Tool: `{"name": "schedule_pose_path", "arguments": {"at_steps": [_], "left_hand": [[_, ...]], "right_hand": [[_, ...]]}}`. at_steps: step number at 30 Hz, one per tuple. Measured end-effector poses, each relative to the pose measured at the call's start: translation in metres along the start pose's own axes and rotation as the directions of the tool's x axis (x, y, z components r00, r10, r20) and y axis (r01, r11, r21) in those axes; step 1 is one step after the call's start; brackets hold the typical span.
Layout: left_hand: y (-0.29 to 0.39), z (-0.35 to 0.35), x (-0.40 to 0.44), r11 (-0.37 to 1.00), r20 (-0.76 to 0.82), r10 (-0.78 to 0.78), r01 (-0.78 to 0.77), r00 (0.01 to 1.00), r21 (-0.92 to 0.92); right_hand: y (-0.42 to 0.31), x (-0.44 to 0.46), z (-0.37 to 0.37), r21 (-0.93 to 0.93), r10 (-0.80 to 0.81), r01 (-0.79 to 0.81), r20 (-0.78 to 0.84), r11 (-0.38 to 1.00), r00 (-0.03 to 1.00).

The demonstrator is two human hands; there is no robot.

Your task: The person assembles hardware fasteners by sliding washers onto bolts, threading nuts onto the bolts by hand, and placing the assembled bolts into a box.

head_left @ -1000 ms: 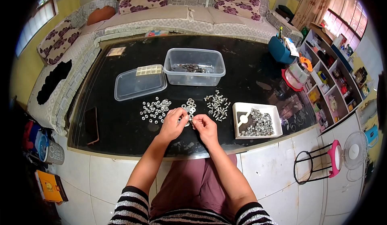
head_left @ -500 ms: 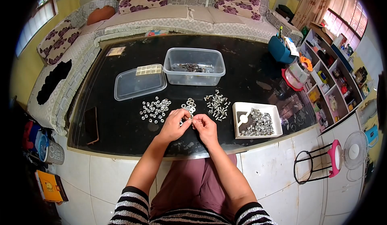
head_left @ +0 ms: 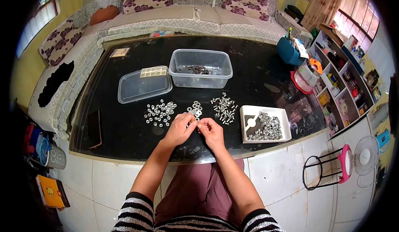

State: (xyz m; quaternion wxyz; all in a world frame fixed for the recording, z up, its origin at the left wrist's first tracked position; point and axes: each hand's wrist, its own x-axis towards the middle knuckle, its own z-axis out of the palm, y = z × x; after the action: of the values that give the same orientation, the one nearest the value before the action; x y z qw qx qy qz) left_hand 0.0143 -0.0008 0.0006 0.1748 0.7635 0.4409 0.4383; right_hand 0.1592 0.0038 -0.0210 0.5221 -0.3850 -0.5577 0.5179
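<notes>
Both hands meet above the near middle of the dark table (head_left: 124,136). My left hand (head_left: 179,129) is closed, thumb and forefinger pinched at the fingertips. My right hand (head_left: 211,133) is closed too, its fingertips almost touching the left ones. Whatever small piece lies between them is too small and covered to name. Just beyond the fingers is a small pile of flat washers (head_left: 197,105), partly hidden by my left hand. Left of it are scattered metal nuts (head_left: 160,112); to the right lies a heap of short bolts (head_left: 224,108).
A white box (head_left: 286,126) with metal fasteners (head_left: 268,126) stands at the right. Farther back sit a clear plastic tub (head_left: 200,81) with dark hardware inside and its lid (head_left: 143,88). A phone (head_left: 94,129) lies left; a teal holder (head_left: 289,54) stands far right.
My fingertips have shifted very slightly, and the glint of metal between them is less visible now. The piles, box and tub look the same.
</notes>
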Motion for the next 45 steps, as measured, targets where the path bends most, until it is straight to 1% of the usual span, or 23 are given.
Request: {"name": "schedule_pose_path", "arguments": {"at_steps": [1, 3, 4, 6, 9, 13, 15, 16, 18, 20, 22, 24, 26, 27, 29, 31, 34, 37, 39, 40, 42, 43, 45], "left_hand": [[-0.003, 0.000, -0.001, 1.000, 0.000, 0.000, 0.000, 1.000, 0.000], [-0.007, 0.000, 0.000, 0.992, 0.009, 0.006, -0.007, 1.000, 0.128], [-0.005, -0.001, 0.000, 0.992, 0.010, 0.006, -0.007, 1.000, 0.128], [0.005, -0.004, 0.001, 0.999, -0.094, -0.007, 0.003, 0.996, -0.037], [0.011, -0.004, 0.002, 0.999, -0.057, 0.027, -0.028, 0.998, -0.017], [-0.003, 0.001, 0.000, 1.000, -0.027, 0.005, -0.005, 1.000, 0.007], [-0.010, 0.001, -0.001, 0.988, -0.020, 0.018, -0.015, 1.000, 0.156], [-0.010, 0.001, -0.001, 0.988, -0.019, 0.018, -0.015, 1.000, 0.156], [0.002, -0.004, 0.001, 1.000, -0.106, 0.013, -0.013, 0.994, 0.002], [0.007, -0.004, 0.001, 0.999, -0.108, 0.037, -0.036, 0.993, 0.015], [0.007, -0.003, 0.001, 1.000, -0.011, 0.001, -0.001, 1.000, -0.030], [0.000, -0.001, -0.001, 1.000, -0.005, -0.008, 0.008, 1.000, -0.005], [-0.008, 0.001, -0.001, 0.996, 0.041, 0.016, -0.020, 0.999, 0.088], [-0.007, 0.000, -0.001, 0.996, 0.042, 0.017, -0.020, 0.999, 0.088], [0.000, -0.004, -0.001, 0.998, -0.036, -0.033, 0.035, 0.999, 0.044], [0.011, -0.007, 0.001, 0.999, -0.039, -0.030, 0.030, 0.999, 0.009], [0.010, -0.005, 0.002, 1.000, -0.009, 0.006, -0.007, 1.000, -0.030], [-0.001, -0.001, 0.000, 1.000, 0.002, -0.002, 0.002, 1.000, -0.002], [-0.006, 0.000, 0.000, 0.994, 0.046, 0.019, -0.024, 0.999, 0.110], [-0.005, -0.001, 0.000, 0.994, 0.046, 0.020, -0.025, 0.999, 0.110], [0.002, -0.004, 0.000, 0.999, -0.057, -0.046, 0.047, 0.997, 0.014], [0.005, -0.004, 0.000, 1.000, -0.086, -0.012, 0.011, 0.996, -0.021], [0.009, -0.005, 0.001, 1.000, -0.048, -0.001, 0.000, 0.999, -0.024]], "right_hand": [[0.000, 0.000, 0.000, -0.040, -0.013, 0.013, 0.011, 0.999, 1.000], [-0.002, 0.000, 0.001, -0.012, 0.001, -0.001, 0.001, 1.000, 1.000], [-0.004, -0.001, 0.001, 0.015, 0.015, -0.015, -0.008, 1.000, 1.000], [-0.005, -0.001, 0.001, 0.021, 0.017, -0.017, -0.016, 1.000, 1.000], [-0.003, 0.000, 0.001, 0.022, 0.020, -0.020, -0.019, 1.000, 1.000], [0.004, 0.000, 0.000, -0.017, -0.002, 0.002, 0.000, 1.000, 1.000], [-0.003, 0.000, 0.001, -0.001, 0.017, -0.017, -0.007, 1.000, 1.000], [-0.005, -0.001, 0.001, 0.015, 0.036, -0.036, -0.013, 0.999, 0.999], [-0.003, 0.000, 0.001, 0.022, 0.030, -0.029, -0.018, 0.999, 0.999], [-0.002, 0.000, 0.001, 0.029, 0.024, -0.023, -0.022, 0.999, 0.999], [-0.001, 0.000, 0.000, 0.015, 0.006, -0.006, -0.018, 1.000, 1.000], [0.001, 0.001, 0.000, -0.010, 0.006, -0.006, -0.009, 1.000, 1.000], [0.001, 0.000, 0.000, -0.034, 0.007, -0.007, -0.002, 0.999, 1.000], [0.000, 0.000, 0.000, -0.026, 0.007, -0.007, -0.008, 1.000, 1.000], [-0.001, 0.000, 0.000, -0.018, 0.009, -0.009, -0.014, 1.000, 1.000], [-0.002, 0.000, 0.001, 0.041, 0.020, -0.019, -0.032, 0.999, 0.999], [-0.003, 0.000, 0.001, 0.021, 0.019, -0.018, -0.027, 1.000, 0.999], [-0.001, 0.000, 0.000, -0.023, 0.015, -0.015, -0.009, 1.000, 1.000], [0.000, 0.000, 0.000, -0.026, 0.014, -0.014, -0.009, 1.000, 1.000], [0.000, 0.000, -0.001, -0.029, 0.013, -0.013, -0.008, 0.999, 1.000], [-0.001, 0.000, 0.000, -0.001, 0.017, -0.017, -0.020, 1.000, 1.000], [-0.002, 0.000, 0.000, 0.028, 0.021, -0.020, -0.030, 0.999, 0.999], [-0.003, 0.000, 0.001, 0.031, 0.011, -0.010, -0.028, 0.999, 1.000]]}}
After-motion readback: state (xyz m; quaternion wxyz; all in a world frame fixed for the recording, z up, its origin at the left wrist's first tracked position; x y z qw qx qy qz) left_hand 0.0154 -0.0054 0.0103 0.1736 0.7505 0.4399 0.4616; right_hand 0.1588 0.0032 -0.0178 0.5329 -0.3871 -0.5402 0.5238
